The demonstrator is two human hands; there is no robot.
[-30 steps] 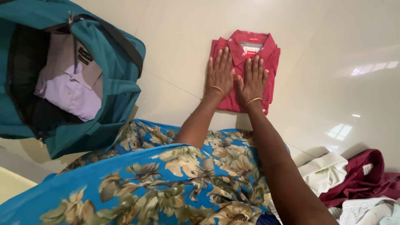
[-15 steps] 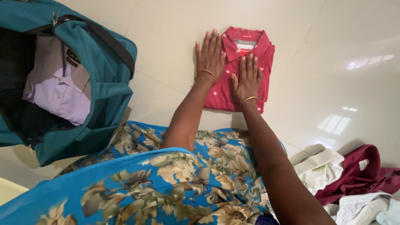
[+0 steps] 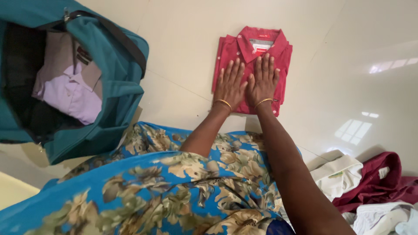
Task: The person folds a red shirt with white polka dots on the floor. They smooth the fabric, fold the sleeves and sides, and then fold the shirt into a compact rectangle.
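Note:
A red collared shirt [image 3: 250, 48] lies folded flat on the pale tiled floor [image 3: 183, 39], collar pointing away from me. My left hand [image 3: 230, 84] rests palm down on its lower left half, fingers spread. My right hand [image 3: 263, 79] lies flat beside it on the lower right half, thumbs nearly touching. Each wrist wears a thin gold bangle. Neither hand grips the cloth.
An open teal bag [image 3: 104, 78] stands at the left with a folded lilac shirt [image 3: 72, 93] and a beige one inside. My blue floral garment [image 3: 152, 187] fills the foreground. At lower right lies a heap of white [image 3: 335, 172] and maroon clothes [image 3: 376, 182].
Both hands have slid down the red shirt toward its lower edge, staying flat on it. The left hand has moved from the shirt's upper left to beside the right hand.

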